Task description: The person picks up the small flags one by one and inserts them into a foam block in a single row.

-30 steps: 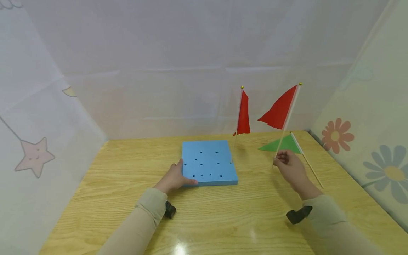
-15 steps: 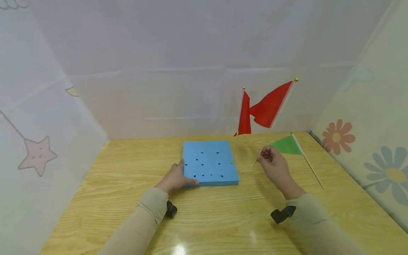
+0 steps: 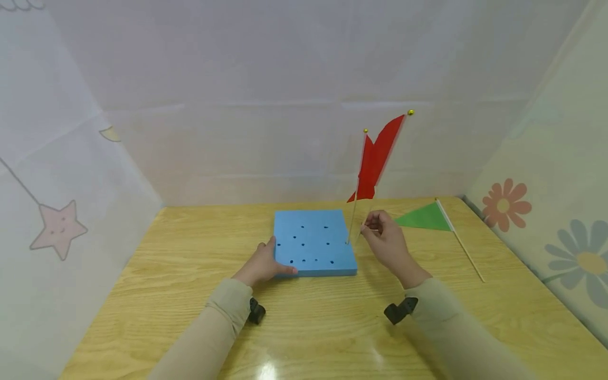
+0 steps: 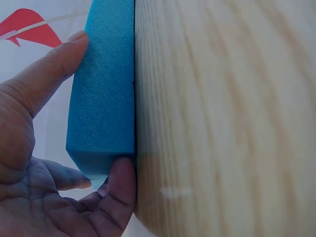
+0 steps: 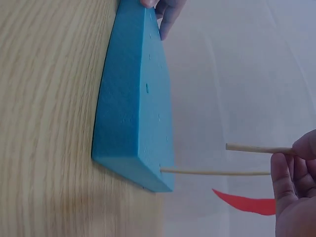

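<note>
A square blue foam block (image 3: 309, 217) with several small holes lies flat on the table. My left hand (image 3: 262, 265) holds its near left corner, thumb along the front edge and fingers at the left side, as the left wrist view (image 4: 101, 98) of the block's side shows. One red flag (image 3: 352, 216) stands in a hole at the block's right edge. My right hand (image 3: 386, 240) pinches the lower stick of a second red flag (image 3: 390, 138), which leans right at its top. In the right wrist view, the bare lower end of the held stick (image 5: 247, 147) hangs above the block's top face.
A green triangular flag (image 3: 426, 217) on a wooden stick lies on the wooden table (image 3: 199, 232) to the right of my right hand. Pale cloth walls (image 3: 256, 153) enclose the table at the back and sides.
My right hand has carried the second red flag leftward to beside the standing flag, and their cloths now overlap in the head view. My left hand stays on the block.
</note>
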The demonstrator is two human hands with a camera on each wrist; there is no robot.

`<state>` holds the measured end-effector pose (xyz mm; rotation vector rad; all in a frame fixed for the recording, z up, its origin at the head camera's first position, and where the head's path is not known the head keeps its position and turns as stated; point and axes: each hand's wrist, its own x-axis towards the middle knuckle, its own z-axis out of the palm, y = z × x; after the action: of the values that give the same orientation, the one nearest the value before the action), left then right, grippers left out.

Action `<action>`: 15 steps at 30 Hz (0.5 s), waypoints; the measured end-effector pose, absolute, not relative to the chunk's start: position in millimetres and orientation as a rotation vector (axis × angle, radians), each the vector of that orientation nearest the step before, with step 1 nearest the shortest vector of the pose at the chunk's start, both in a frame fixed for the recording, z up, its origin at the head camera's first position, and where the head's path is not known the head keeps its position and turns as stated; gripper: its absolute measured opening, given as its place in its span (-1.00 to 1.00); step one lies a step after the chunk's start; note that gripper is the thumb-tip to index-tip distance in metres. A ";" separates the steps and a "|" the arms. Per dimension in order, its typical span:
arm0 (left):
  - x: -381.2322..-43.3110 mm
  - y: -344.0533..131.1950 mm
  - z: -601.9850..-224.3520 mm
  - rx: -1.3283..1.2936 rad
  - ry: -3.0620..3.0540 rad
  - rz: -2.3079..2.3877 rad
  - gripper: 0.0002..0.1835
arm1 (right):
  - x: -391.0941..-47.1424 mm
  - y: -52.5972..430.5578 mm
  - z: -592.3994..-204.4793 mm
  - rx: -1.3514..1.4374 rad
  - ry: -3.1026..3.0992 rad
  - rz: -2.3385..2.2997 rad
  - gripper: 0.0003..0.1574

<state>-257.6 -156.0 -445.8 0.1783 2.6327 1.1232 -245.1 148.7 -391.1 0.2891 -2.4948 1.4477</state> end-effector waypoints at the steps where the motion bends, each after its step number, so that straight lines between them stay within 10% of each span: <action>1: -257.8 -155.9 -445.3 0.179 2.633 1.122 0.34 | -246.6 146.6 -391.4 0.296 -2.498 1.440 -0.80; 15: -258.1 -156.6 -444.6 0.196 2.624 1.131 0.33 | -270.4 114.0 -404.9 0.348 -2.533 1.412 -0.80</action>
<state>-258.1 -156.6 -444.6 0.1963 2.6241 1.1309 -270.4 114.0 -404.9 0.3477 -2.5327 1.4118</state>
